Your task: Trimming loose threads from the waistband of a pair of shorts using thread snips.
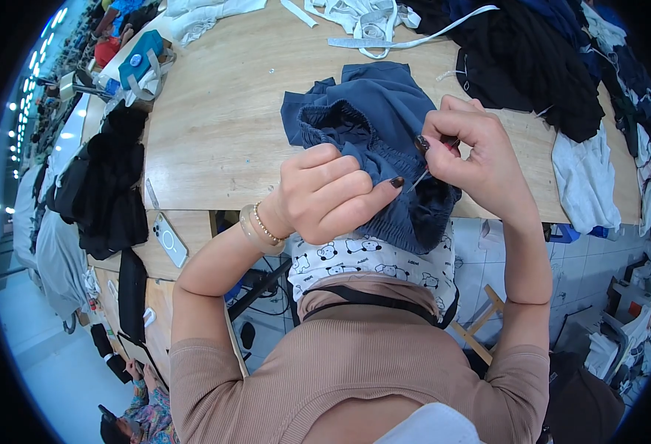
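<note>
Navy blue shorts (pixel 396 100) lie bunched at the table's front edge, their gathered elastic waistband (pixel 313 122) turned toward me. Part of them hangs over the edge onto my lap. My left hand (pixel 329 194) is closed over the near side of the shorts, thumb stretched along the fingers; what it pinches is hidden beneath. To its right, my right hand (pixel 477 144) is curled in a pinch around a thin pointed metal tool (pixel 419 180). Its tip points down at the cloth beside my left thumb. Fingers cover most of the tool, so its kind stays unclear.
Black garments (pixel 525 74) are heaped at the right, with a white cloth (pixel 584 177) hanging over the edge. White straps (pixel 373 41) lie at the back. A phone (pixel 169 238) and black clothes (pixel 107 185) are at the left. Another person (pixel 137 414) sits lower left.
</note>
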A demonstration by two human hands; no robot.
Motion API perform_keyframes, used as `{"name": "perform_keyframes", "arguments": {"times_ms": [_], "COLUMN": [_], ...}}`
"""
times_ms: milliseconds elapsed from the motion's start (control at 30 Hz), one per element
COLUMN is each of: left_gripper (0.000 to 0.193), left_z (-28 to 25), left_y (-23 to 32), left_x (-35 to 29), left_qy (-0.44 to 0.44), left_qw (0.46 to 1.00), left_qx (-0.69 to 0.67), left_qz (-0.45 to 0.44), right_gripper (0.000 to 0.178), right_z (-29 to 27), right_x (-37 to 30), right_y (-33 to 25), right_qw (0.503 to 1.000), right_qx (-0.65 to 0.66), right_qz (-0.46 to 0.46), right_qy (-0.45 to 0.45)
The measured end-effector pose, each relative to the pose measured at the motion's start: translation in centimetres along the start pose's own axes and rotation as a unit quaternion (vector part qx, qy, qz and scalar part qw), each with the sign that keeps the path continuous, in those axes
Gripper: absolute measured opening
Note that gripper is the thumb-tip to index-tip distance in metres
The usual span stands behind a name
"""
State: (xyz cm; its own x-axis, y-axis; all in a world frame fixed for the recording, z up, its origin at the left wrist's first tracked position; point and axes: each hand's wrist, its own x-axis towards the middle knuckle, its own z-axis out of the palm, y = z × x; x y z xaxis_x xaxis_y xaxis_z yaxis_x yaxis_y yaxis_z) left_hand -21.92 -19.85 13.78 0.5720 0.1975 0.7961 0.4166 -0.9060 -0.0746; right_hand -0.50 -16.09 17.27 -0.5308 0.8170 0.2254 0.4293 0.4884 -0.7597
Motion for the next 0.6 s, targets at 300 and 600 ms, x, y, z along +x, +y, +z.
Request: {"name": "perform_keyframes", "arguments": {"times_ms": [300, 600], "left_gripper": [0.020, 0.020], "left_z": [0.00, -0.14], "left_y": [-0.16, -0.15], "left_x": [-0.23, -0.20], "left_qy": [0.000, 0.003], "left_qw": [1.000, 1.000], "left_qx": [-0.005, -0.007], "left_qz": [-0.005, -0.008], "right_gripper": [0.025, 0.025], "right_z": [-0.16, 0.04], "right_x": [0.45, 0.78], "right_y": [-0.46, -0.73], "right_qw": [0.999, 0.996], "right_qx": [-0.031, -0.072], "right_qz": [-0.027, -0.055], "right_qy": [0.022, 0.026]}}
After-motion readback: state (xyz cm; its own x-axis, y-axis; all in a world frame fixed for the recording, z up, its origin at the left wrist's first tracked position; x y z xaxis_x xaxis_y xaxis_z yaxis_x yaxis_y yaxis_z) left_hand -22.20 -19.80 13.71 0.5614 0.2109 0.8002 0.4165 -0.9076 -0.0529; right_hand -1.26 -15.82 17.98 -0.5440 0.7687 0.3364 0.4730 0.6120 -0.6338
